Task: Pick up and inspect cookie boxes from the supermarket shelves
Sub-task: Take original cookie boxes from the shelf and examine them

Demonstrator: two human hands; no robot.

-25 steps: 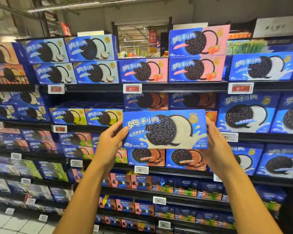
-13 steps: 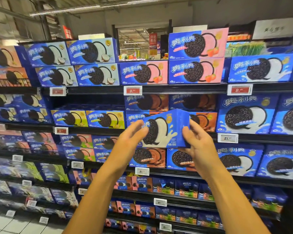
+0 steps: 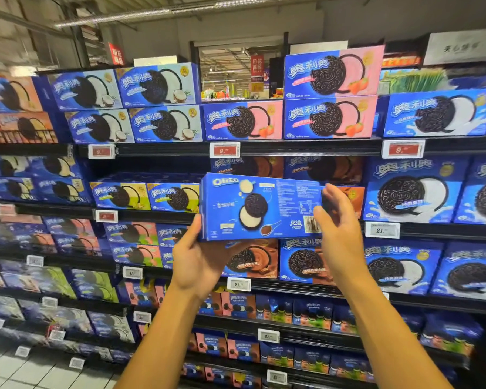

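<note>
I hold a blue Oreo cookie box (image 3: 261,206) up at chest height before the shelves. Its back faces me, showing the logo, a split cookie, small print and a barcode. My left hand (image 3: 199,262) supports the lower left corner, thumb up along the left edge and fingers hidden under and behind the box. My right hand (image 3: 340,228) is at the box's right end, with fingers curled round that edge and covering part of the barcode area.
Supermarket shelves (image 3: 306,147) packed with cookie boxes fill the view: coconut and strawberry kinds on top, chocolate ones behind the held box, large original boxes (image 3: 413,192) at right. Price tags (image 3: 225,149) line the shelf rails. Tiled floor (image 3: 26,372) shows at lower left.
The box has been turned about its upright axis: its front faced me, then its end, now its back. My left hand moved from the left end to under the lower left corner.
</note>
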